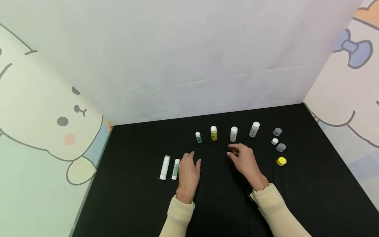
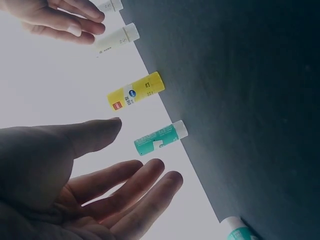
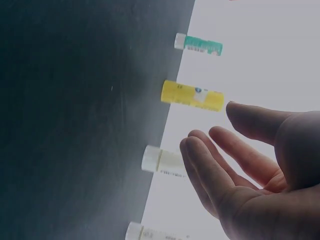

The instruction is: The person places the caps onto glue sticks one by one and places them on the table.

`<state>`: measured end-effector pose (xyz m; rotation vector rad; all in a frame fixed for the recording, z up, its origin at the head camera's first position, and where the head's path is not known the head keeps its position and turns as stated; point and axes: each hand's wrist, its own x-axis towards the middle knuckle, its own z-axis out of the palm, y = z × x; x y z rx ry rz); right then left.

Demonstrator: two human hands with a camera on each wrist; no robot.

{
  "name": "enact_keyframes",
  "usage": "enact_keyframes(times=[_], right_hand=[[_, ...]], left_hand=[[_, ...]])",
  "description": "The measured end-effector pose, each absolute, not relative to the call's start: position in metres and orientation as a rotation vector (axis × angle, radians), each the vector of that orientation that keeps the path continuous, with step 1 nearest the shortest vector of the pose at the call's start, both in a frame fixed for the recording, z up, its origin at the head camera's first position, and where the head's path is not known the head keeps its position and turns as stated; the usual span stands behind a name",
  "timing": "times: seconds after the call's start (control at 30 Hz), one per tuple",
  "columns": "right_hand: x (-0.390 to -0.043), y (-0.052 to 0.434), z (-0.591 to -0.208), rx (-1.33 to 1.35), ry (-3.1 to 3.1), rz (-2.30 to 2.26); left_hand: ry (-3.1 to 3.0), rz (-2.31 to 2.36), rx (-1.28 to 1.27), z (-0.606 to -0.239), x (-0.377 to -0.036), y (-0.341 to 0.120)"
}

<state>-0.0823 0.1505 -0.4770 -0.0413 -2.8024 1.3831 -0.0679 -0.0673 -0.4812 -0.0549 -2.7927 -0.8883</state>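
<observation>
Two hands hover empty, fingers loosely spread, near a far row of four bottles.
Left hand (image 1: 188, 171) by green bottle (image 1: 198, 137); right hand (image 1: 244, 160) near white bottle (image 1: 233, 134). Best grip: low on body, upright.

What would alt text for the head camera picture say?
Two open hands, left hand and right hand, hover over a black table, holding nothing. Four small upright bottles stand in a row beyond them, two white tubes lie left, loose caps right.
</observation>
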Motion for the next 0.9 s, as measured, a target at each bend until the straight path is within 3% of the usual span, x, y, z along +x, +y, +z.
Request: enact_keyframes(times=[0.9], right_hand=[[-0.072,0.204,-0.473,-0.196,-2.777,1.265]], left_hand=[[-2.781,-0.933,-0.005,-0.483,-0.079,-0.057]])
